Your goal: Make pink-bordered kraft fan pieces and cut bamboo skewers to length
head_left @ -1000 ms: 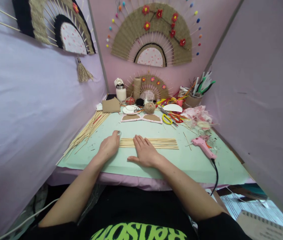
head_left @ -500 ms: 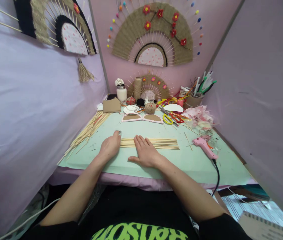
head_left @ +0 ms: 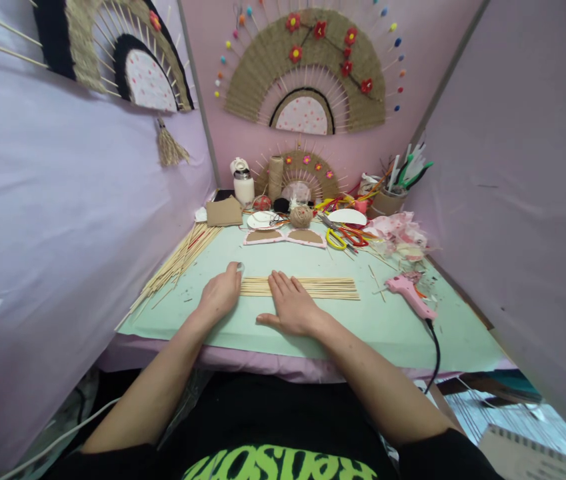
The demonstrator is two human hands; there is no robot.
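A row of thin wooden sticks lies side by side on the pale green table cover. My right hand rests flat across the row's middle, fingers stretched out and thumb apart. At the row's left end is my left hand, its fingers curled closed against the stick ends. A small, clear, shiny piece shows at its fingertips; what it is I cannot make out. The stick ends on that side are hidden by the hand.
More loose sticks lie along the left edge. A pink glue gun with a black cord lies on the right. Behind are yellow-handled scissors, two fabric-edged cardboard half-rounds, a twine ball and a white bottle.
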